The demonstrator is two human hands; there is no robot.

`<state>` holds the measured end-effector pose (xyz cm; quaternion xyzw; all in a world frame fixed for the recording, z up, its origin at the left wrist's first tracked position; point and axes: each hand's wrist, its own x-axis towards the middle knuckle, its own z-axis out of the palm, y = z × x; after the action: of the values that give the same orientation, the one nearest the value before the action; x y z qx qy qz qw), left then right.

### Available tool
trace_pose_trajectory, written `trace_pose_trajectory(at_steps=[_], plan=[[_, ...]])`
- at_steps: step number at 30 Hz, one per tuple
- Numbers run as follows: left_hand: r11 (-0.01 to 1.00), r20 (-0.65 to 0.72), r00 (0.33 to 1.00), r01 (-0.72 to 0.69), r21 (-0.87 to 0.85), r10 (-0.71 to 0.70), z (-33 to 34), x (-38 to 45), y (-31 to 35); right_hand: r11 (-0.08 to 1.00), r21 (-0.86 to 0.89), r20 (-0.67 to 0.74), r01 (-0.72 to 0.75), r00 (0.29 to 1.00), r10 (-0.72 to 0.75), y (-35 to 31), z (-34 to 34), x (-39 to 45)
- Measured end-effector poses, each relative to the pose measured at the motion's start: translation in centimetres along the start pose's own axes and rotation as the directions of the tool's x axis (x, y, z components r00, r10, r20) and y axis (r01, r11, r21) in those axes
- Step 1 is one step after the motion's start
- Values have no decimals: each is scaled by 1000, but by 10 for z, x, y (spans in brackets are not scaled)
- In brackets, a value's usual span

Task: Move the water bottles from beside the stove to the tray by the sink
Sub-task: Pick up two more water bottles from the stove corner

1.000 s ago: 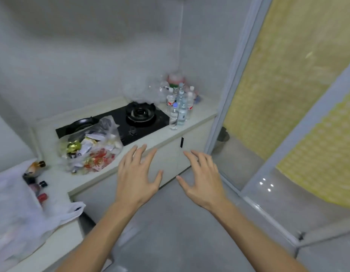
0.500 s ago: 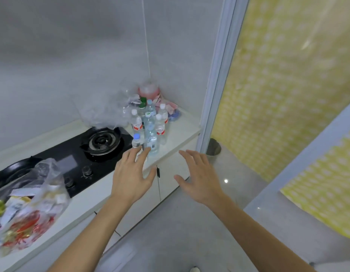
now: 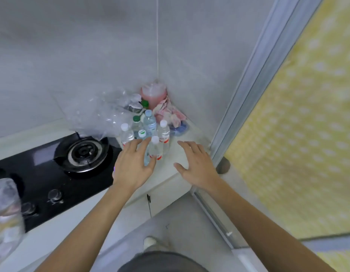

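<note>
Several clear water bottles (image 3: 150, 124) with white, blue and green caps stand in a cluster on the pale counter (image 3: 170, 163), right of the black stove (image 3: 52, 169). The nearest bottle (image 3: 155, 149) has a white cap and red label. My left hand (image 3: 133, 163) is spread open over the front of the cluster, its fingertips touching or just short of that nearest bottle, and hides a blue-tinted bottle behind it. My right hand (image 3: 195, 163) hovers open above the bare counter, right of the bottles, holding nothing. No tray or sink is in view.
A pink-filled jug (image 3: 153, 94) and crumpled pink cloth (image 3: 169, 114) fill the corner behind the bottles. Clear plastic wrap (image 3: 99, 114) lies behind the burner (image 3: 83, 152). A bag of rubbish (image 3: 5, 209) sits at the far left. A sliding door frame (image 3: 248, 91) bounds the right.
I have stepped closer to the corner. Both hands have reached forward over the counter, the left one arriving at the front bottles, the right one moving from over the floor to above the counter.
</note>
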<state>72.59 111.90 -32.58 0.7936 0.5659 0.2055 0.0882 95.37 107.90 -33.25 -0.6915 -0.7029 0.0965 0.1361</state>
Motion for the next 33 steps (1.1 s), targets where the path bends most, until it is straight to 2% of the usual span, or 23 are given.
trace_pose_trajectory(at_steps=[3,7,13,16,22,29,33], plan=[[998,62,996,60,15,-61,17,41,-3,1000,16,52,0,999,-1,14,2,58],[989,214,966,132,70,-144,34,86,-4,996,84,91,38,995,-46,25,9,128],[956,316,913,193,222,-257,64,117,-4,978,110,210,175,958,-195,32,33,202],[936,324,894,225,272,-309,74,122,3,959,107,234,261,931,-279,40,44,220],[907,318,862,309,287,-394,83,130,21,891,218,138,398,891,-432,62,45,238],[892,269,863,357,276,-428,95,128,40,863,298,80,408,890,-449,106,39,232],[899,246,871,376,225,-426,104,119,49,825,340,70,451,863,-501,122,35,223]])
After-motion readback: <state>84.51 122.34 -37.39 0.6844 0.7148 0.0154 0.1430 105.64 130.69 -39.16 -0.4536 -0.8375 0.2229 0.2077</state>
